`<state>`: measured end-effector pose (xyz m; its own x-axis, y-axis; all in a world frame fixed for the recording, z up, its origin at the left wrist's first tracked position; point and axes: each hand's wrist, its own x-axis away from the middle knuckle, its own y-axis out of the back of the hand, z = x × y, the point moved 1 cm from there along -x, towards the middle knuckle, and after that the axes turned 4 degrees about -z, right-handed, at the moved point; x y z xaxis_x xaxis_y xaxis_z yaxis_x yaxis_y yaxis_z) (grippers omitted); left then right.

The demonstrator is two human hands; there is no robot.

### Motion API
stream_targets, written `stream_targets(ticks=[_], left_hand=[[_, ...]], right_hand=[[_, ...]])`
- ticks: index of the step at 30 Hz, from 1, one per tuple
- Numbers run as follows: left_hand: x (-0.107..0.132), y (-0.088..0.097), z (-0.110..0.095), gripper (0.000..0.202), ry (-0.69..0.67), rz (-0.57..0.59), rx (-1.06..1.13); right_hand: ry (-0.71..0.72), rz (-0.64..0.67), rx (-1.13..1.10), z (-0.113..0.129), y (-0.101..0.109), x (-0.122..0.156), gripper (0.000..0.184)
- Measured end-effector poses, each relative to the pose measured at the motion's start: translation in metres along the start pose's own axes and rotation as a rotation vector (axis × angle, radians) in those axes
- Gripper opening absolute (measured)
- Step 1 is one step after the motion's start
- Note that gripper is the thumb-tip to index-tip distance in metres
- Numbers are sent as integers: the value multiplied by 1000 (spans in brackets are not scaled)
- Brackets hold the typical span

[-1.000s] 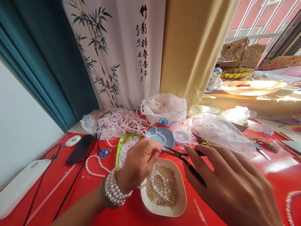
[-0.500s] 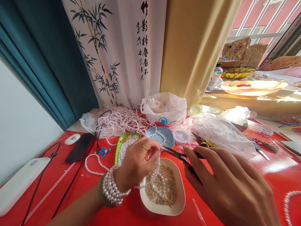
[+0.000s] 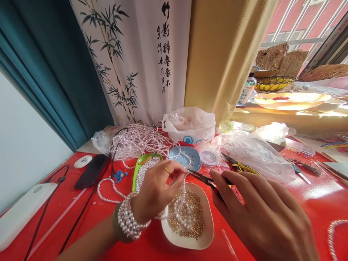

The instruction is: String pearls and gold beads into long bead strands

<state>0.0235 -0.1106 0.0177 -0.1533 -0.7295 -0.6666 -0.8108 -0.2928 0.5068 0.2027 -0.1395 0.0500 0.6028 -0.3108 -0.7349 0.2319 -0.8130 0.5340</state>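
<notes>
My left hand (image 3: 160,183) pinches a string of pearl beads (image 3: 185,195) between thumb and fingertips. From there the strand hangs down into a cream dish (image 3: 208,232) of small gold beads (image 3: 197,228). Several pearl strands (image 3: 129,219) are wound round my left wrist. My right hand (image 3: 258,206) is closed round a pair of pliers (image 3: 201,176). The plier tips meet the strand right beside my left fingertips; what lies between the jaws is too small to tell. Behind my left hand, a green tray (image 3: 135,172) holds loose pearl beads (image 3: 146,170).
A heap of pearl strands (image 3: 141,141) lies at the back, beside a white plastic bag (image 3: 190,125). A blue dish (image 3: 194,154), a round clear lid (image 3: 208,158) and yellow-handled pliers (image 3: 240,166) lie beyond my hands. A phone (image 3: 91,172) and a white power strip (image 3: 27,214) are at left.
The fingers of my right hand have shifted slightly on the pliers, showing a bit more red by the handle. My left hand keeps its pinch on the strand.
</notes>
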Motion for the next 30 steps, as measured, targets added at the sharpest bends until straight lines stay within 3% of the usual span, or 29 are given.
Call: stream_targets(ticks=[14, 18, 21, 30], left_hand=[[2, -1, 3, 3, 75, -6, 81], [1, -5, 7, 17, 132, -25, 124], [-1, -6, 11, 28, 172, -26, 157], [-1, -5, 10, 30, 242, 1, 210]], right_hand=[[7, -56, -18, 1, -1, 3, 12], [-18, -83, -14, -1, -7, 5, 10], [-27, -23, 25, -3, -11, 6, 13], [-18, -65, 41, -3, -5, 5, 15]])
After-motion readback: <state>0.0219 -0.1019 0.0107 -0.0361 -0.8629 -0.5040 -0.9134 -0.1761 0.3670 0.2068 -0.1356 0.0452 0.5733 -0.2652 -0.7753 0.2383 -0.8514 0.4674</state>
